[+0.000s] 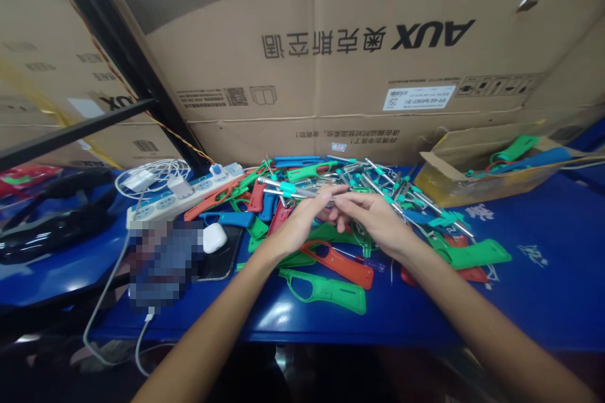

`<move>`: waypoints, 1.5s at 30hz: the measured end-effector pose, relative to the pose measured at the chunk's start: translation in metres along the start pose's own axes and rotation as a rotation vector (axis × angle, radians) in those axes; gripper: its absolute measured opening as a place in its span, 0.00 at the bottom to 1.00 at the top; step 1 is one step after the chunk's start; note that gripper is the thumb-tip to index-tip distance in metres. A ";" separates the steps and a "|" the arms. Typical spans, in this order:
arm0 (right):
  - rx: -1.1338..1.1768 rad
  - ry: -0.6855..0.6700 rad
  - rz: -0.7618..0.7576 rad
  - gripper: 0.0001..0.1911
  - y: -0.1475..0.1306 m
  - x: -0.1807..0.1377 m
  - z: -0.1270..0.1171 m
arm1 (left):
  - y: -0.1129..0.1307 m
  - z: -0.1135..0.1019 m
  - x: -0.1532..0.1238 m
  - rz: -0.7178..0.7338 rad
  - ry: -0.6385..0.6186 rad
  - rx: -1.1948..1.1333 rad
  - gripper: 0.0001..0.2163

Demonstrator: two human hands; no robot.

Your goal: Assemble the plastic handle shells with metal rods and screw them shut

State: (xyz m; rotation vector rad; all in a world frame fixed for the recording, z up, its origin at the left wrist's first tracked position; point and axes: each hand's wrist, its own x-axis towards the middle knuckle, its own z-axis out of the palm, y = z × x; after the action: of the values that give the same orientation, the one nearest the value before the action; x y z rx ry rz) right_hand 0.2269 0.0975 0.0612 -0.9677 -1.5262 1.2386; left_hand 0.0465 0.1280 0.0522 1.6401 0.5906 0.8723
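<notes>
My left hand [305,220] is closed around a metal lighter tube with a teal plastic piece [288,189], its tip pointing left above the pile. The fingers of my right hand [371,214] are pinched together against my left fingertips, near the tube's other end. Whatever they grip there is hidden. Below my hands lie an orange lighter handle shell [345,266] and a green handle shell [328,291]. Metal tubes with teal fittings [378,179] are heaped behind my right hand. A purple-handled screwdriver [371,261] lies just under my right wrist.
At the right stands an open cardboard box [472,182] with lighter parts in it. To the left are a white power strip [189,192], chargers with cables, a white earbud case [214,238] and a dark phone [227,258]. A large carton [331,88] walls off the back of the blue table [406,321].
</notes>
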 end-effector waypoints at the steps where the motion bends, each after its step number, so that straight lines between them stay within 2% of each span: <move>1: 0.007 0.009 -0.007 0.18 0.000 0.000 0.001 | 0.001 0.000 0.001 -0.001 -0.007 0.000 0.25; 6: 0.041 0.035 -0.027 0.20 -0.005 0.001 0.004 | 0.015 0.000 -0.001 0.010 -0.027 0.249 0.27; 9: 0.030 0.015 -0.018 0.22 -0.014 -0.002 0.003 | 0.032 0.005 -0.025 0.000 -0.004 0.415 0.22; 10: 0.020 0.010 -0.016 0.22 -0.019 -0.005 0.004 | 0.039 0.008 -0.038 -0.004 0.021 0.541 0.21; 12: -0.004 0.001 -0.011 0.21 -0.026 -0.017 0.008 | 0.054 0.016 -0.069 0.119 0.085 0.701 0.16; 14: -0.028 -0.020 0.012 0.21 -0.031 -0.037 0.016 | 0.068 0.025 -0.099 0.414 0.235 0.754 0.04; 15: -0.038 -0.040 0.037 0.21 -0.032 -0.048 0.022 | 0.073 0.028 -0.111 0.494 0.312 0.833 0.09; 17: -0.062 -0.098 0.093 0.21 -0.031 -0.069 0.036 | 0.079 0.031 -0.128 0.457 0.334 0.974 0.18; 20: -0.081 -0.119 0.127 0.21 -0.025 -0.093 0.054 | 0.071 0.030 -0.138 0.325 0.148 1.060 0.21; 22: -0.069 -0.125 0.157 0.21 -0.020 -0.100 0.061 | 0.058 0.027 -0.142 0.331 0.020 1.008 0.20; 25: -0.019 -0.182 0.244 0.21 -0.014 -0.101 0.067 | 0.039 0.026 -0.151 0.340 -0.016 0.892 0.20; 29: -0.058 -0.244 0.263 0.20 -0.009 -0.101 0.065 | 0.024 0.023 -0.162 0.398 0.020 0.831 0.20; 32: -0.242 -0.118 0.165 0.14 -0.002 -0.106 0.055 | 0.020 0.016 -0.167 0.421 0.090 0.834 0.19; 35: -0.365 0.059 0.058 0.18 0.013 -0.116 0.045 | 0.019 0.006 -0.168 0.381 0.138 0.843 0.17; 39: -0.496 0.217 -0.083 0.10 0.033 -0.130 0.043 | 0.015 -0.005 -0.167 0.391 0.176 0.951 0.13; 42: -0.607 0.235 -0.200 0.06 0.037 -0.134 0.048 | 0.007 -0.007 -0.165 0.375 0.243 1.000 0.12; 45: -0.692 0.201 -0.274 0.08 0.035 -0.129 0.053 | -0.003 -0.006 -0.164 0.368 0.323 0.967 0.12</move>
State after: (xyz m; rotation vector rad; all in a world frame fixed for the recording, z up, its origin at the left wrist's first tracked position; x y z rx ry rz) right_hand 0.2118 -0.0325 0.0004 -1.2157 -1.8834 0.3941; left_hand -0.0563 0.0073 0.0117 2.5529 1.0599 1.2350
